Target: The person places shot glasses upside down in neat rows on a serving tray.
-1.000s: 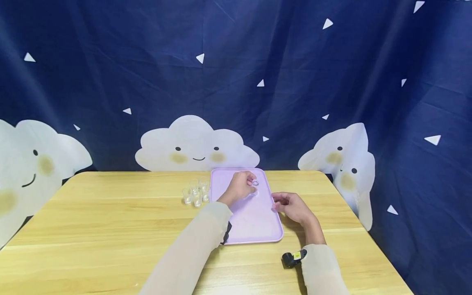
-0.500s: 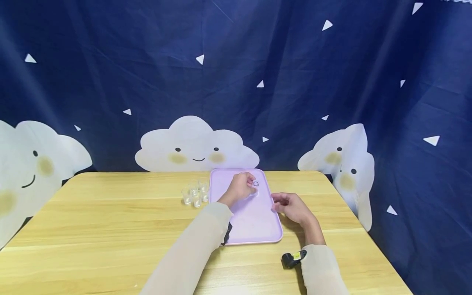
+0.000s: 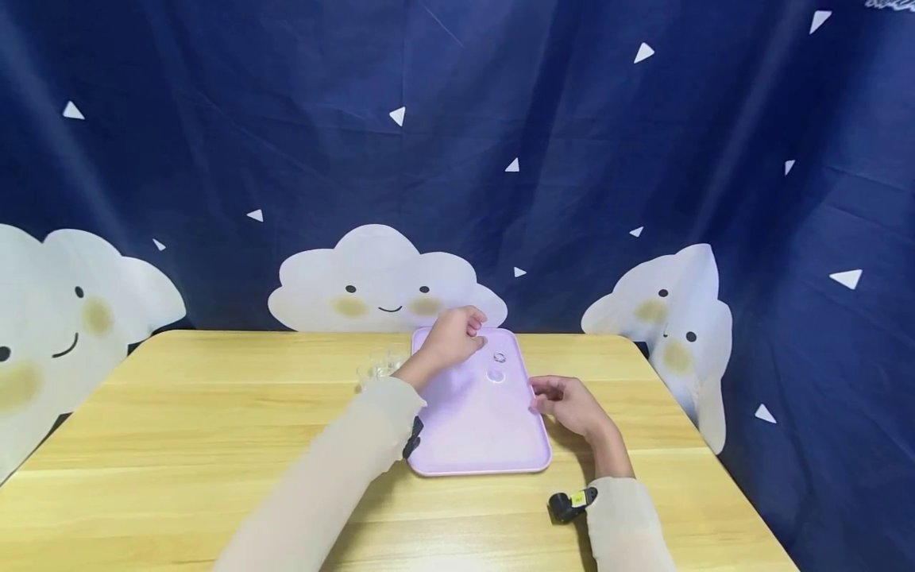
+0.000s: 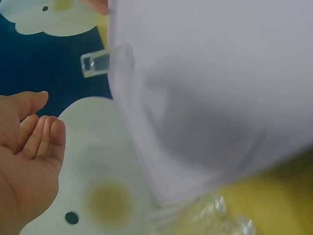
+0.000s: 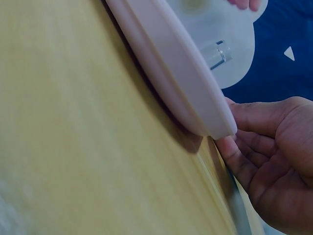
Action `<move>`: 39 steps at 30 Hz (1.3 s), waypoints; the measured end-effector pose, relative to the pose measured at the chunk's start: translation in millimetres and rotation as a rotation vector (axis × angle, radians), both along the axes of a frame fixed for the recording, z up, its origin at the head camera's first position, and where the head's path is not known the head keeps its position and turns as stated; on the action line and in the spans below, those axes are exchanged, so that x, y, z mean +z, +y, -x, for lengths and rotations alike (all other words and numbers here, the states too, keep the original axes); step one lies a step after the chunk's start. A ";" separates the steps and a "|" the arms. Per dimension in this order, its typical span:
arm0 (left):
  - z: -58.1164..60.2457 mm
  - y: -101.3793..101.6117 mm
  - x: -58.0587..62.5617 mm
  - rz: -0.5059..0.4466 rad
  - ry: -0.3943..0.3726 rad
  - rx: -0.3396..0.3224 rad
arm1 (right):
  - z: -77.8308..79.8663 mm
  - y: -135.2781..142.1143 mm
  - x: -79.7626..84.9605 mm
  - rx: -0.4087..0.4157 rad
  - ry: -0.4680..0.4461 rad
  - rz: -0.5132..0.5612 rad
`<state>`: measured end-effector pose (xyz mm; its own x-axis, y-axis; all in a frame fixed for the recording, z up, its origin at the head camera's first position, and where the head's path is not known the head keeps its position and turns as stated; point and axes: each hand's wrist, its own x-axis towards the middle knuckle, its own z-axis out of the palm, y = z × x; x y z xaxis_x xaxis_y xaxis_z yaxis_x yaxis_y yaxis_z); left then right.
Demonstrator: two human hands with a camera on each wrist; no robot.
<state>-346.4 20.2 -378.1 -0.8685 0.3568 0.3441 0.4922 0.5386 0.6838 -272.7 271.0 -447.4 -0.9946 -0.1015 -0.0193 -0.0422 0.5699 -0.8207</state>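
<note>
A lilac tray (image 3: 479, 429) lies on the wooden table. Near its far end stands a small clear shot glass (image 3: 498, 365), seemingly upside down, its thick base up; the left wrist view shows the same shot glass (image 4: 98, 62) from the side. My left hand (image 3: 450, 338) hovers over the tray's far left part, apart from the glass, fingers loosely bent around nothing. My right hand (image 3: 569, 403) holds the tray's right edge, its fingertips at the rim (image 5: 217, 127). Several more shot glasses (image 3: 382, 367) stand left of the tray, partly hidden by my left arm.
The wooden table (image 3: 214, 445) reaches around the tray, its far edge close to a dark blue curtain (image 3: 457, 159) with clouds. A black wrist camera (image 3: 568, 504) sits at my right sleeve.
My left hand has let go of the shot glass and moved up and left from it. The glass stays on the tray. My right hand keeps its place at the tray edge.
</note>
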 end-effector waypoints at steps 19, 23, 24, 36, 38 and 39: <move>-16.2 -95.0 16.4 0.104 0.052 0.006 | 0.3 -0.9 0.5 -0.002 -0.004 -0.004; -19.5 -113.7 13.4 0.084 0.045 0.009 | 0.4 -0.8 0.1 -0.007 -0.011 -0.012; -20.9 -118.1 12.4 0.080 0.043 0.011 | 0.7 -0.7 -0.2 -0.007 -0.015 -0.013; -33.0 -156.0 0.8 0.088 0.069 0.027 | 1.2 -0.3 -1.4 -0.022 -0.027 -0.004; -34.4 -161.8 -1.8 0.102 0.072 0.037 | 1.6 0.0 -1.8 -0.024 -0.028 -0.008; -35.0 -164.7 -3.6 0.106 0.069 0.039 | 2.1 0.3 -2.0 -0.023 -0.028 -0.009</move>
<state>-311.4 -144.5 -381.7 -0.8577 0.3612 0.3658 0.5138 0.6257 0.5870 -274.7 271.3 -449.4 -0.9957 -0.0788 -0.0482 -0.0062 0.5780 -0.8160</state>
